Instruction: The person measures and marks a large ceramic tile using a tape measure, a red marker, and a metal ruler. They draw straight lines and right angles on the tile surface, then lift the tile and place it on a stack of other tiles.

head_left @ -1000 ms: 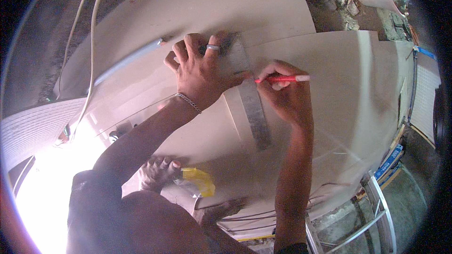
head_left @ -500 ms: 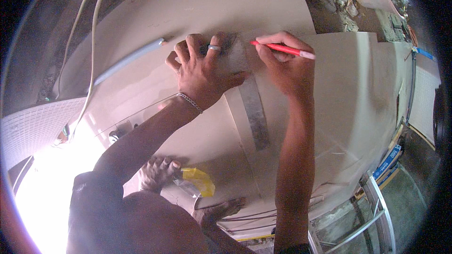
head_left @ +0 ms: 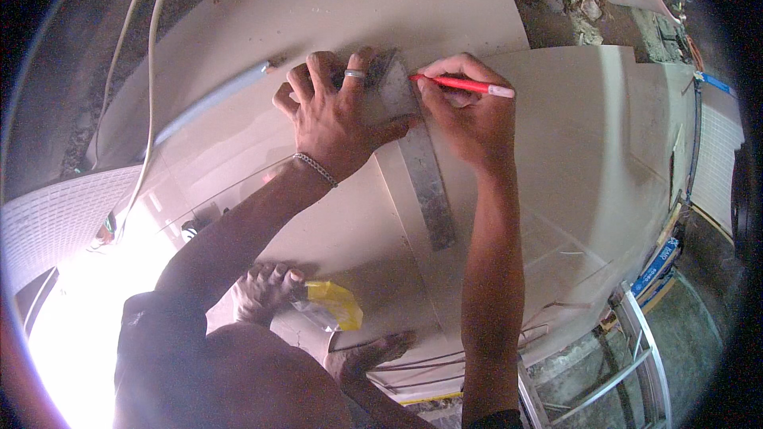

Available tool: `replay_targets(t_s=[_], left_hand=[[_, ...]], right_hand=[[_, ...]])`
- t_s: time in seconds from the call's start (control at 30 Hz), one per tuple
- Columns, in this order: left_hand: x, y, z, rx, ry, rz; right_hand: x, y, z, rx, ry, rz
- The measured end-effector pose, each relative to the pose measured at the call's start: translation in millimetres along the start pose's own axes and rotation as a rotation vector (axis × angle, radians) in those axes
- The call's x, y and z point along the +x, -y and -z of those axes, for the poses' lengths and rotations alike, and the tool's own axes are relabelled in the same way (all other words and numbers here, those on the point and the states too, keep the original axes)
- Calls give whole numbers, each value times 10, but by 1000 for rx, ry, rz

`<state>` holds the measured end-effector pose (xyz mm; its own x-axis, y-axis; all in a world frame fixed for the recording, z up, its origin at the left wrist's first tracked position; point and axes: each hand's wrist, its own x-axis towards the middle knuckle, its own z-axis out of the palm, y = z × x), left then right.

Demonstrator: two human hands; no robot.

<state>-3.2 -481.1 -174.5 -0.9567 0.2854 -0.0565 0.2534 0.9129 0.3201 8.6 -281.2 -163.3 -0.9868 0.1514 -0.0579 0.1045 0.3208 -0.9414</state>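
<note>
Building site (ladder [head_left: 652,359], rubble [head_left: 586,6])

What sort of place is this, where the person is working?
Probably a building or renovation site. Large pale boards lie under the person's hands, rough rubble shows at the upper right, and what looks like a metal ladder is at the lower right.

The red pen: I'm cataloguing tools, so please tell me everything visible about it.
The red pen is slim and straight, with a plastic-looking red barrel and a whitish rear end. It lies nearly level across the picture, tip to the left. The right hand pinches it toward the tip, between thumb and fingers. The tip sits by the right edge of the grey metal tool, near its upper end; whether it touches anything is too small to tell.
</note>
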Motion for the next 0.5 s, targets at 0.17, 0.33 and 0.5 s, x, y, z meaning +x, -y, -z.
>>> replay_targets(t_s=[0.17, 0.33, 0.5], left_hand=[[-13, -6, 16, -13, -1, 0], [-5, -4, 5, 22, -5, 2], [-28, -6, -4, 10, 0, 1]], right_hand=[[-5, -24, -26, 10, -30, 21], [-21, -14, -25, 40, -34, 20], [-33, -1, 47, -84, 16, 63]])
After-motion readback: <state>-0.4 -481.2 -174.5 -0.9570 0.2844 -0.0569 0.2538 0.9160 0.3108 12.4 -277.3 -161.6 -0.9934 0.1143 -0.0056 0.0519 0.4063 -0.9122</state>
